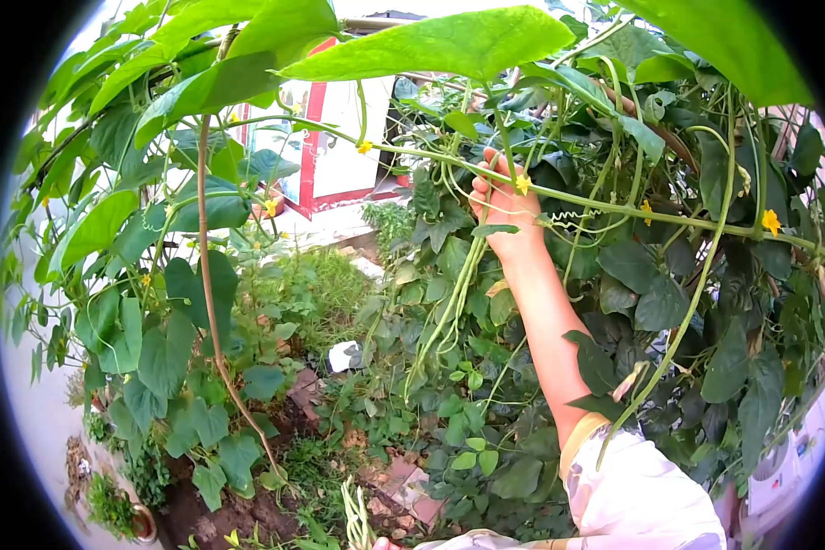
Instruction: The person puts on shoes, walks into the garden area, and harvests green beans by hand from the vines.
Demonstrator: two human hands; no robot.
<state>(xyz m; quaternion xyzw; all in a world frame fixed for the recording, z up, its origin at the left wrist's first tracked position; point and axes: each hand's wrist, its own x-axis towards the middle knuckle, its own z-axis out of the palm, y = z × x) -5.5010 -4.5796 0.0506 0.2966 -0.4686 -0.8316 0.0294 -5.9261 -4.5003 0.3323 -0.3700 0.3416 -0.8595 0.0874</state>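
My right hand [509, 206] is raised among the vines, its fingers closed around the upper part of some long green beans [458, 289]. The beans hang down below the hand, and whether they are still attached to the plant cannot be made out. A cucumber-like vine stem [605, 206] with small yellow flowers [522, 183] crosses in front of this hand. At the bottom edge, only a bit of my left hand [385, 544] shows, next to a bunch of pale green long beans [356, 518] that stands up out of it.
Large leaves [431, 46] hang close overhead. A brown stake [209, 275] leans at the left, and dense bean foliage [660, 293] fills the right. Behind are a red-framed door [316, 137], a white block [344, 356], bricks [412, 490] and a potted plant [110, 509].
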